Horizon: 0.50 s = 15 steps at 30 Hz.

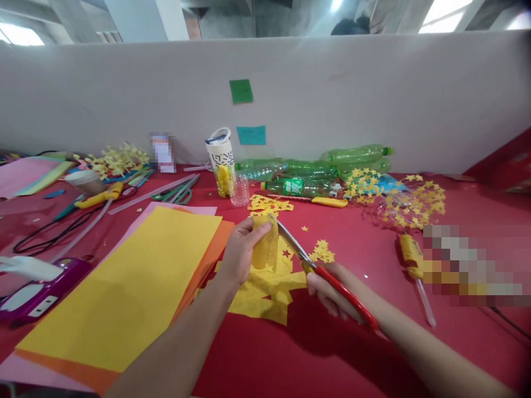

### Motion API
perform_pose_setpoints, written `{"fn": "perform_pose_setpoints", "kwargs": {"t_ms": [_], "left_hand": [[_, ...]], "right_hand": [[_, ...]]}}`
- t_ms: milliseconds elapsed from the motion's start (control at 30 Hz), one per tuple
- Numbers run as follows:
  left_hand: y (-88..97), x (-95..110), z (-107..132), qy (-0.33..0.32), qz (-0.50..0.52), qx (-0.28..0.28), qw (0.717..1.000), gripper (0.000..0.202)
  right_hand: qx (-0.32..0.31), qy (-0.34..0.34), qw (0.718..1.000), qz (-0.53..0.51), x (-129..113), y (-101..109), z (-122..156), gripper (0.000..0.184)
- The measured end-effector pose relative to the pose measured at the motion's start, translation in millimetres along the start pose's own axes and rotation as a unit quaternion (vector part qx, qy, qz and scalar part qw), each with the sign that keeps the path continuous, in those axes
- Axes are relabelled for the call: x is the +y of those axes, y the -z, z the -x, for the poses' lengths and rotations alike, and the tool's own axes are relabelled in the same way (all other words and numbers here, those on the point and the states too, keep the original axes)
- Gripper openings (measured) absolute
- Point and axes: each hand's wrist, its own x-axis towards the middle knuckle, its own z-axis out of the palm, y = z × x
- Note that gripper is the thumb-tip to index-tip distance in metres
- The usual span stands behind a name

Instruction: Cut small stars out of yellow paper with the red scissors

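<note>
Between the thumb and fingers of my left hand (243, 249) is a strip of yellow paper (265, 251), held up above the table. My right hand (334, 287) grips red-handled scissors (296, 243), whose blades reach to the strip's top right edge. Under both hands lie yellow paper scraps (265, 304) with star-shaped holes. A small pile of yellow paper stars (322, 252) lies just beyond my right hand, and one loose star (305, 228) is farther off. The exact cut at the blade tips is too small to make out.
Yellow sheets (124, 282) over orange and pink ones cover the left. Green plastic bottles (307, 171) lie by the partition, near a white cup (219, 155). A yellow glue gun (412, 257) lies right, another (99, 197) left. A purple power strip (45, 293) is at far left.
</note>
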Motion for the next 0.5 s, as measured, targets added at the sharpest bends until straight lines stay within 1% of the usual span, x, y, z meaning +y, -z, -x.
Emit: {"fn": "perform_pose_setpoints", "kwargs": {"t_ms": [167,500], "left_hand": [[-2.2,-0.8,1.9,-0.008,-0.007,0.013,1.000,0.009],[2.0,1.0,-0.1,0.018,0.006,0.005,1.000,0.009]], "right_hand": [[-0.010,-0.003,1.000,0.000,-1.6,-0.3,1.7,0.049],[-0.036,0.004,0.999,-0.002,-0.8,2.2,2.0,0.051]]}}
